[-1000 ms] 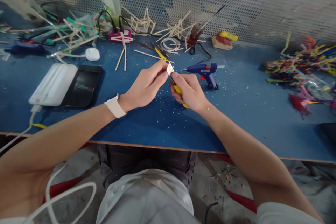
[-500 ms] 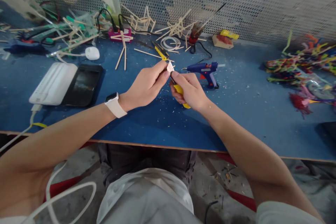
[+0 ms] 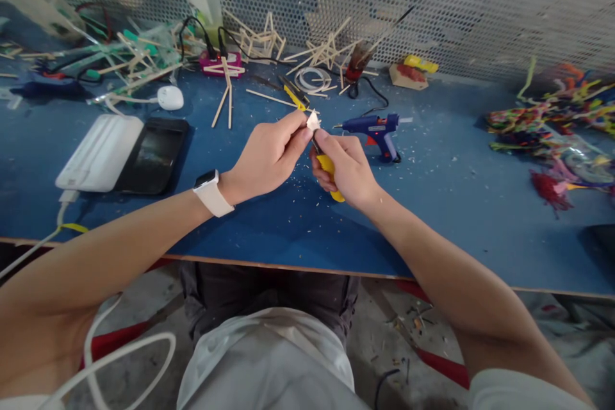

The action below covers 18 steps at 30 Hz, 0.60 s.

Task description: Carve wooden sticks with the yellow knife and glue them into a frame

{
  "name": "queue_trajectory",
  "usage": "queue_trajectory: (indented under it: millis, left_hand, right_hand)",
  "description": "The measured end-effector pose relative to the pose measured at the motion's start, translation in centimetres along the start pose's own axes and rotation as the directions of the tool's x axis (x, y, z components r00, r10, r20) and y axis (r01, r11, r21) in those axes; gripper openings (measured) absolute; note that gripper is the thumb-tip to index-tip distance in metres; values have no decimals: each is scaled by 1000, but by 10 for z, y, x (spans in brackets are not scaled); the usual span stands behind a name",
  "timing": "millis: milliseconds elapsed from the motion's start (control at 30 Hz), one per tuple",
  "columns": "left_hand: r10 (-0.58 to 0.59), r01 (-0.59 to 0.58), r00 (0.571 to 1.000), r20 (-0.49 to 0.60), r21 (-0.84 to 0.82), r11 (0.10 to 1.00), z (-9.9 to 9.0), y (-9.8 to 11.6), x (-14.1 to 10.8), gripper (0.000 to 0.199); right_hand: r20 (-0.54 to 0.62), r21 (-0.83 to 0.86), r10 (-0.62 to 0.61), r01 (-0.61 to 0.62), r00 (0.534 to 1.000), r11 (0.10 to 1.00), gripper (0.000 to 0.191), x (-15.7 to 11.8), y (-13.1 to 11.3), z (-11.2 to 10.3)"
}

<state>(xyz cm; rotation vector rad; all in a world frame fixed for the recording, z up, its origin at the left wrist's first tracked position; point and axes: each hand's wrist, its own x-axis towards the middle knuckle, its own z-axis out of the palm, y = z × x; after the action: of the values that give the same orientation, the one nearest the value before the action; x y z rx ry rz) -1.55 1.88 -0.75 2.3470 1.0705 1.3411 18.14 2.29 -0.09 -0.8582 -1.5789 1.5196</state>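
Observation:
Between thumb and fingers, my left hand (image 3: 276,150) pinches a small pale piece (image 3: 313,121), perhaps wood; its exact kind is too small to tell. My right hand (image 3: 350,170) is closed around a yellow utility knife (image 3: 327,166), its front end up against the pale piece. The two hands nearly touch at the fingertips. Just right of them lies a blue glue gun (image 3: 377,131) with a clear glue stick at its back. Behind my fingers rests another yellow-and-black cutter (image 3: 295,95), close to a thin wooden stick (image 3: 270,98).
Small shavings dot the blue table (image 3: 446,205). Joined wooden sticks (image 3: 324,48) and a coil of white tubing (image 3: 312,79) lie behind. On the left are a white power bank (image 3: 100,150) and a black phone (image 3: 152,155); colourful pipe cleaners (image 3: 542,115) pile up right.
The pale piece has turned slightly and looks rougher at its tip. The knife in my right hand has tilted a little; both hands stay almost in place.

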Motion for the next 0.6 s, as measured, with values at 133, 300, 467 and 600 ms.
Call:
queue_trajectory:
  millis: [133, 300, 467, 600]
  left_hand:
    - [-48, 47, 998, -33, -47, 998, 0, -1, 0, 41]
    - [-78, 75, 997, -27, -101, 992, 1, -4, -2, 37]
    - [-82, 81, 997, 0, -113, 990, 3, -7, -3, 25]
    - [-84, 87, 996, 27, -141, 986, 4, -7, -3, 27]
  right_hand:
    - [-46, -4, 10, -11, 999, 1000, 71, -1, 1, 2]
    - [-71, -90, -72, 66, 995, 994, 73, -2, 1, 3]
    - [-6, -117, -102, 100, 995, 988, 76, 0, 2, 0]
    - [23, -101, -96, 98, 995, 990, 75, 1, 3, -3]
